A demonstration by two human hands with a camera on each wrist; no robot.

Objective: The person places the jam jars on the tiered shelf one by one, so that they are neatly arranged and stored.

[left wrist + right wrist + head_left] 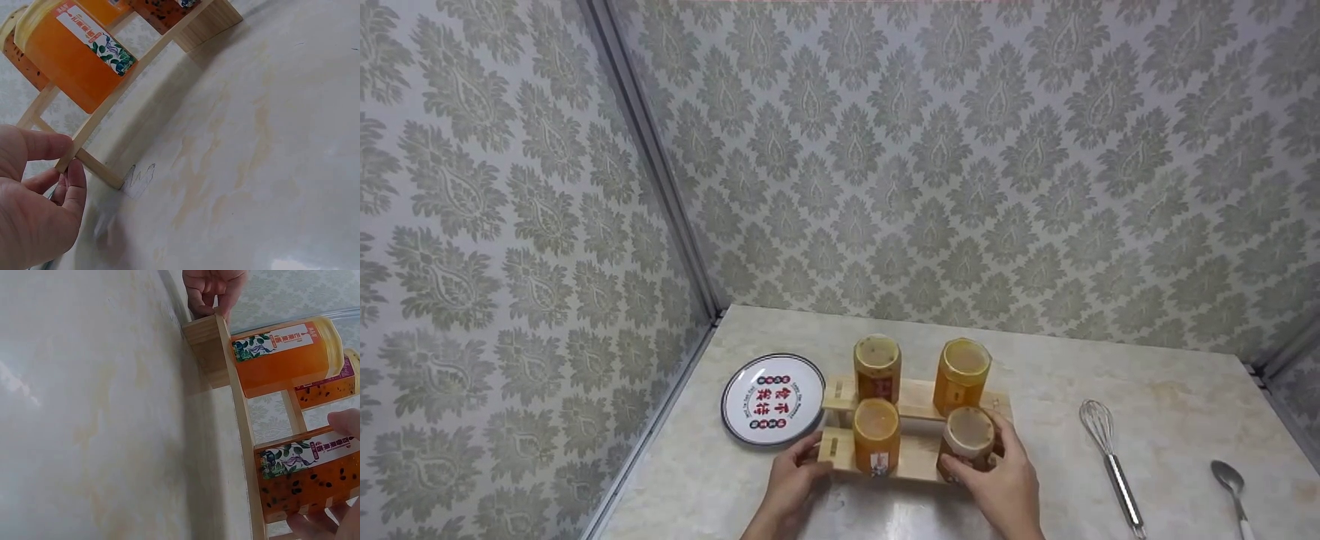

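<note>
A two-tier wooden rack [915,457] stands on the table and carries jars on both tiers. With thumb and fingers, my left hand [796,480] pinches the left end of its lower tier; the left wrist view shows this hand [42,191] close up. My right hand [1009,480] grips a seed-flecked jar [309,475] at the lower tier's right, its base at the wood. Left of that jar is an orange jar [876,439] with a white label. On the upper tier stand a dark-specked jar [877,367] and a yellow-orange jar [962,379].
A white plate [746,390] with red characters and a dark rim lies left of the rack. To the right lie a whisk [1112,465] and a spoon [1230,484]. Patterned walls [885,187] border the marbled table [1057,367] at the back and left.
</note>
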